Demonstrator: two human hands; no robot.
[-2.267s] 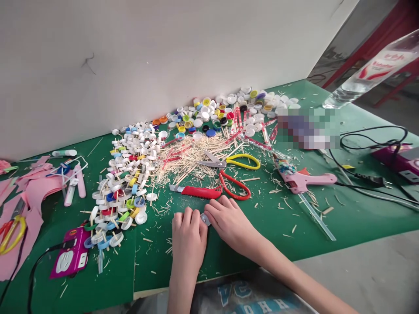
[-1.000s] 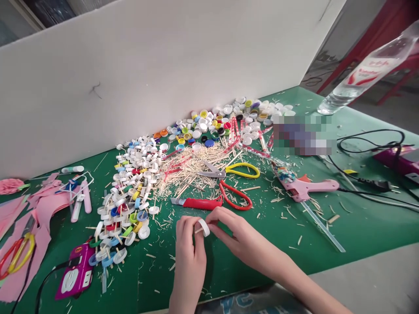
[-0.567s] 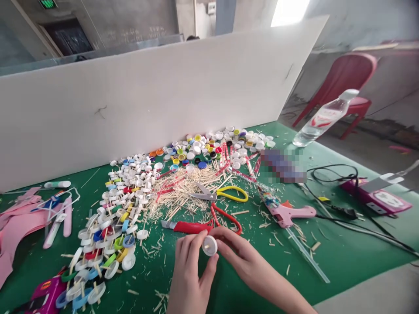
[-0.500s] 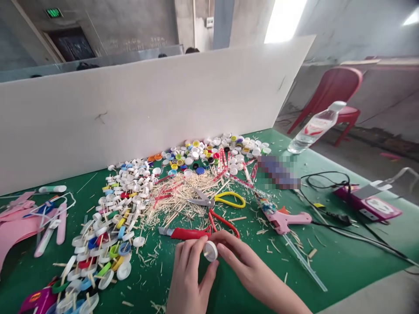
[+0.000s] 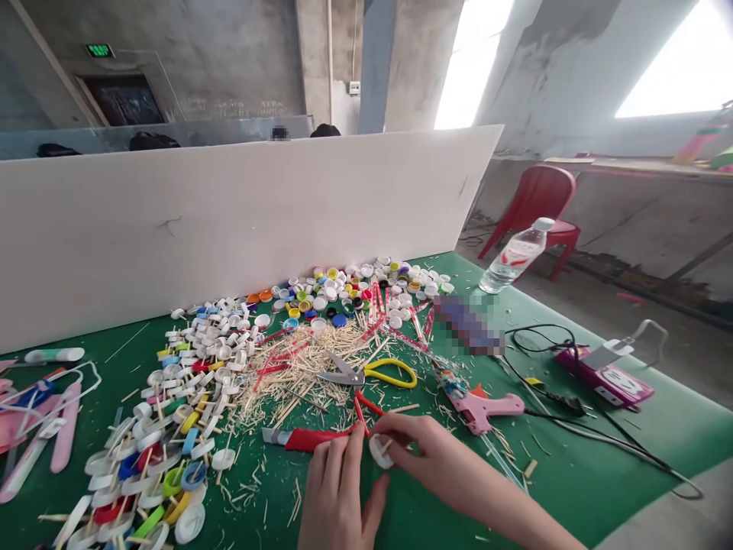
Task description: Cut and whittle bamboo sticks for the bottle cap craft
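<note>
A white bottle cap (image 5: 379, 452) with a short wooden stick in it is pinched between the thumb and fingers of my right hand (image 5: 427, 454). Just left of the cap is my left hand (image 5: 339, 489), its thumb spread from its fingers and nothing visibly gripped. A red utility knife (image 5: 309, 439) lies right behind my left fingertips. Beyond it, red-handled scissors (image 5: 363, 405) are partly hidden by my hands. Yellow-handled scissors (image 5: 389, 373) lie open on a heap of cut wooden sticks (image 5: 309, 359).
Many caps with sticks (image 5: 188, 428) spread along the left, and loose caps (image 5: 337, 290) at the back. A pink glue gun (image 5: 481, 405), a power strip (image 5: 607, 378) with cables and a water bottle (image 5: 515, 256) stand right. A white board (image 5: 257, 206) closes the back edge.
My left thumb and fingers have come away from the cap, which is now in my right hand and turned, its stick pointing right. The camera view has tilted up and shifted right.
</note>
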